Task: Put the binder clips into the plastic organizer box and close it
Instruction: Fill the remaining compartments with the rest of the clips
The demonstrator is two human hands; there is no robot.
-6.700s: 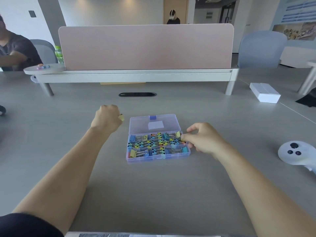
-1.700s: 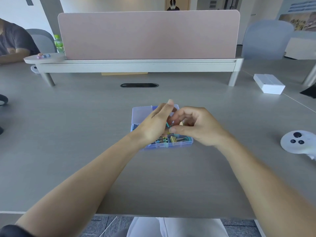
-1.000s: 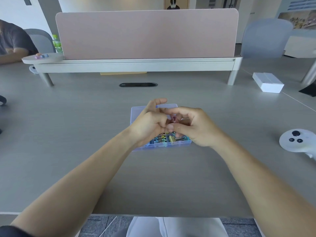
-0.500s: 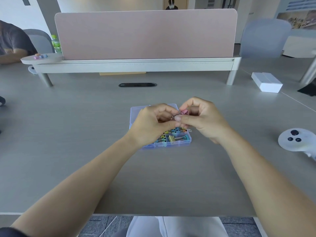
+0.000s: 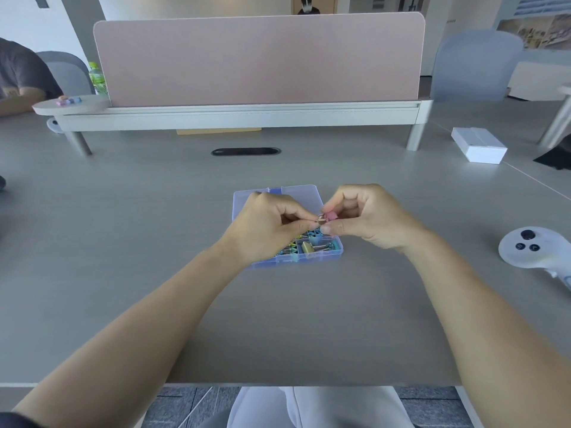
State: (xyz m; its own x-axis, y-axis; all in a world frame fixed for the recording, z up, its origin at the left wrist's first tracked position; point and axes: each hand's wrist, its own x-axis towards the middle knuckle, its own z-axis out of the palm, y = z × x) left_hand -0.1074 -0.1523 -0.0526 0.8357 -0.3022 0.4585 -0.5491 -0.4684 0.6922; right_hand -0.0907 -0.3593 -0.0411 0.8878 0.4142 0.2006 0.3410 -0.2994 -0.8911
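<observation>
Two-handed, pinching pink clip (image 5: 331,215) (handles in left hand (image 5: 268,224), body in right hand (image 5: 372,220)) over open box (image 5: 335,252), middle of desk (image 5: 123,242).

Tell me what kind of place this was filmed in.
Most likely a shared open-plan office: a pink divider screen stands along the long grey desk, which has a black oval cable slot, and a pale blue padded chair sits behind.

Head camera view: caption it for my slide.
Left hand and right hand pinch a pink binder clip over the open organizer box.
</observation>
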